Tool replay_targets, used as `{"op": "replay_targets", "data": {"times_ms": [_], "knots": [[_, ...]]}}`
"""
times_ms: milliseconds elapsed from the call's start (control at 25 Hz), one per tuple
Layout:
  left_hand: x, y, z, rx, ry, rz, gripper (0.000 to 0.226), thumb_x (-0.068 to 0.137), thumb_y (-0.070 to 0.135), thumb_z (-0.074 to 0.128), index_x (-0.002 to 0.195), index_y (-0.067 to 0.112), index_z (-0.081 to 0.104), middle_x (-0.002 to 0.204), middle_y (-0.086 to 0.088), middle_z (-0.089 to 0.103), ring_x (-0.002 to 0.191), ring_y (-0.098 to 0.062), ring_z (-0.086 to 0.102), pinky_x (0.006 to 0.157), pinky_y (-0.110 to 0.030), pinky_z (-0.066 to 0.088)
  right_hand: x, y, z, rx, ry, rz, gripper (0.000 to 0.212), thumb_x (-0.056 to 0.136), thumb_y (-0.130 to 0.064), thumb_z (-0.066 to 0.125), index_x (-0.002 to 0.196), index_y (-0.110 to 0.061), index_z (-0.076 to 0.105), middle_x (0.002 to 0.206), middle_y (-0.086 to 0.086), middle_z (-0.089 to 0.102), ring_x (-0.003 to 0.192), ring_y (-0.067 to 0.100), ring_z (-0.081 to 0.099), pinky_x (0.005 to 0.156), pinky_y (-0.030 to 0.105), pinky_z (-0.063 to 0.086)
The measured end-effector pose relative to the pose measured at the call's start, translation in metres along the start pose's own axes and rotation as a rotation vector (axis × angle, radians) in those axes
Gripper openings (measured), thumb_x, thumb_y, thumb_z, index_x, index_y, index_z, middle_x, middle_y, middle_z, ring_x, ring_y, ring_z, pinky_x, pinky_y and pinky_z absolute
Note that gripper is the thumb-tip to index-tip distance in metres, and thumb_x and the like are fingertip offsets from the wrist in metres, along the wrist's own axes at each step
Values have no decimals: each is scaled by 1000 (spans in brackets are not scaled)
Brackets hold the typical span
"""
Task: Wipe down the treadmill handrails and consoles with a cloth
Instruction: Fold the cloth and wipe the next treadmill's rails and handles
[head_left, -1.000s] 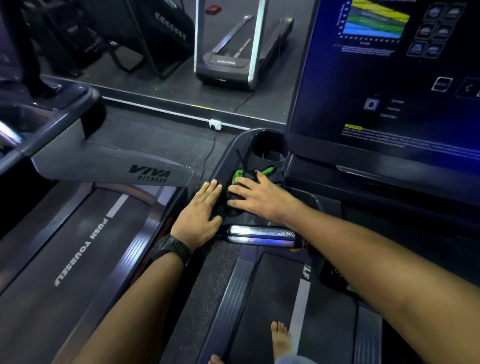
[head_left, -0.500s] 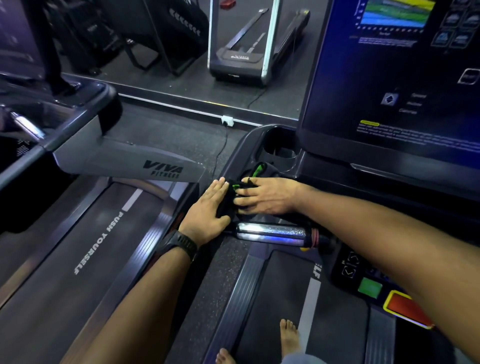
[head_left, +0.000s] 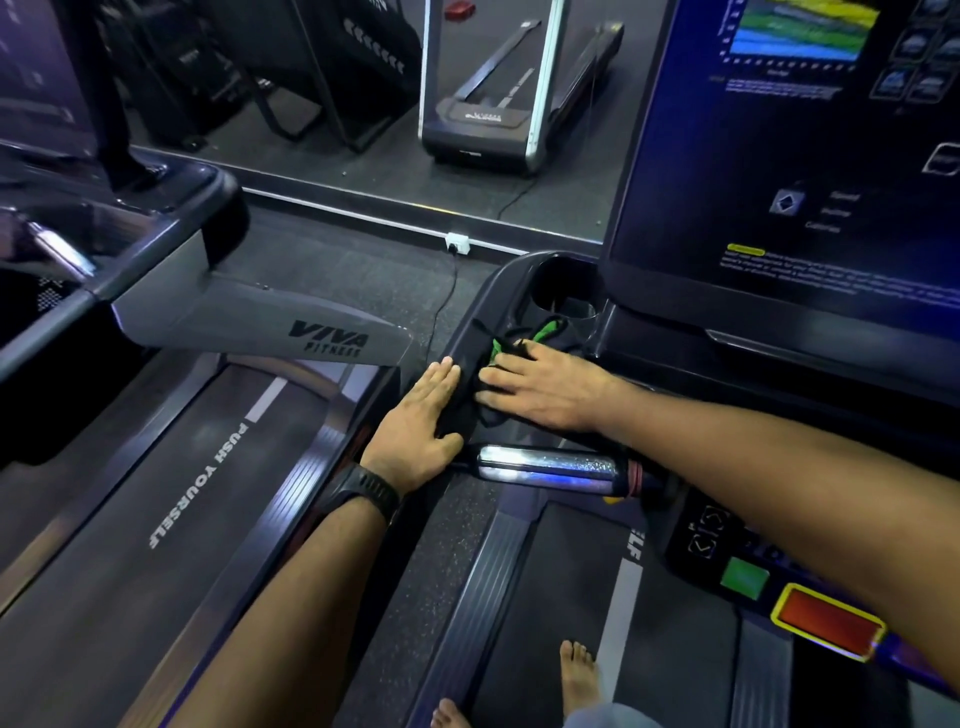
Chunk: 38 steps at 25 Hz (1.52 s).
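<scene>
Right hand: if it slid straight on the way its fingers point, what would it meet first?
The right hand points left across the dark cloth. It would probably first meet the left hand, flat on the console's edge just beyond.

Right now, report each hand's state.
Left hand: open, flat on the console edge.
Right hand: open, pressing the cloth flat.

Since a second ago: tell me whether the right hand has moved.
No. The right hand stays on the cloth, fingertips level with the chrome bar's left end; only the view shifted.
</scene>
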<state>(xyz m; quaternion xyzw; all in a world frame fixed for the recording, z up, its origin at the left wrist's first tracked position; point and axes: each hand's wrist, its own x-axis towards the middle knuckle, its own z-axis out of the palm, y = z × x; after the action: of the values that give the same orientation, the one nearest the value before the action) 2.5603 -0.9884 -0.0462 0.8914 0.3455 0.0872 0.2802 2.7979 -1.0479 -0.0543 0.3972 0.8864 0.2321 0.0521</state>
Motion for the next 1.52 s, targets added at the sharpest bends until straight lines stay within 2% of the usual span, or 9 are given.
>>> {"op": "replay_targets", "data": {"times_ms": [160,360,440,600,920,1120,1200,1320,1520], "knots": [[-1,-3,1,-15,16,-16,88,71,27,50,154,11,29,160,6,17,146,0,9,115,-8,4,14,-3,8,-9,47,-213,33,98,-18,53,128,-23,64,133,7,61,120,29,59,97,51,49],[3,-5,0,-17,16,-17,88,69,25,49,154,15,30,162,4,21,148,-2,11,117,-12,8,0,-9,0,2,-222,-8,49,86,-30,44,134,-30,56,141,3,54,127,29,55,95,61,47],[1,-4,1,-19,7,-10,88,70,25,49,154,14,30,162,3,20,149,-3,11,117,-12,7,2,-15,-2,32,-145,-34,43,93,-24,37,130,-26,59,135,4,57,122,29,58,91,56,51],[2,-6,1,-19,21,-14,85,70,26,51,153,14,35,162,0,24,149,-5,14,119,-16,12,18,13,5,-16,43,-344,36,97,-15,39,125,-20,62,133,6,58,118,29,58,92,48,52],[1,-5,1,-8,13,-1,87,70,24,49,154,14,30,162,4,19,148,-2,10,113,-4,2,9,-1,1,69,-10,113,25,94,-27,50,116,-28,63,132,2,58,108,22,58,81,40,47],[1,-6,1,-27,22,-3,85,70,23,51,153,15,34,161,2,25,149,-6,17,119,-14,12,22,-6,18,66,40,-257,12,92,-24,62,102,-24,67,126,2,62,112,25,59,93,42,49],[4,-6,-1,-25,36,-8,85,69,24,51,152,15,35,160,4,25,148,-5,17,119,-18,14,23,-5,21,87,36,-198,11,90,-24,63,100,-27,67,126,1,60,109,24,58,90,46,49],[2,-4,-1,11,15,-7,87,70,25,48,154,17,29,160,10,16,147,0,8,119,-16,10,16,4,6,70,-64,15,30,88,-32,44,107,-33,67,129,-2,59,107,23,58,80,42,47],[0,0,0,73,-25,3,90,71,31,46,156,15,23,164,4,11,150,-5,3,119,-18,5,6,5,-18,177,-151,625,58,78,-37,73,134,-34,58,142,2,53,123,27,52,84,46,52]]}}
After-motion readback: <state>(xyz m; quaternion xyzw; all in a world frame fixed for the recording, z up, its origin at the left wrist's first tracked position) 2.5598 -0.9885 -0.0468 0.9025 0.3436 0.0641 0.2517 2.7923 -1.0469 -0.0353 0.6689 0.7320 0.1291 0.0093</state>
